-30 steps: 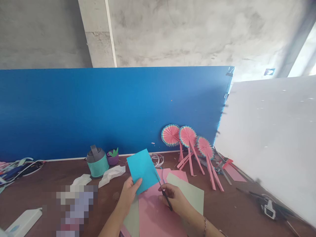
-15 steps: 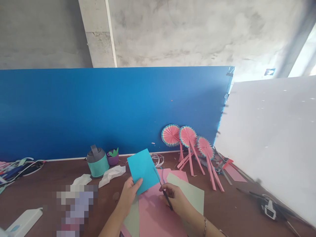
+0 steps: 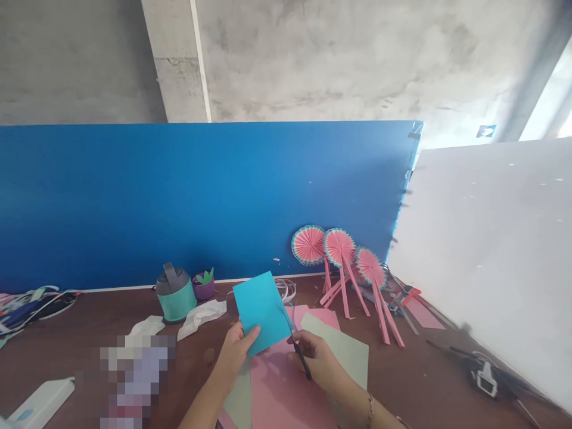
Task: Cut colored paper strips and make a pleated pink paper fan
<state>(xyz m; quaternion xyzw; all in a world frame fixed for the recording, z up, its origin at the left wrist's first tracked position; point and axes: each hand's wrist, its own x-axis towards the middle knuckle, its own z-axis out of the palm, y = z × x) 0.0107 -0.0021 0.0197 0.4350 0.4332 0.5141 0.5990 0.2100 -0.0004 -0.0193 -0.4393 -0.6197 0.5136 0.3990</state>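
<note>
My left hand pinches the lower edge of a turquoise paper card and holds it up, tilted, above the table. My right hand is wrapped round a pair of dark scissors whose blades meet the card's right edge. Under both hands lie a pink sheet and pale green sheets on the brown table.
Three pink paper fans on sticks lean against the blue board. A teal and grey canister, a small purple pot, crumpled white paper, a white box and cables lie to the left. A white board stands on the right.
The turquoise card has shifted slightly right and lower, with the scissors a little further along its right edge. Both hands keep their grip.
</note>
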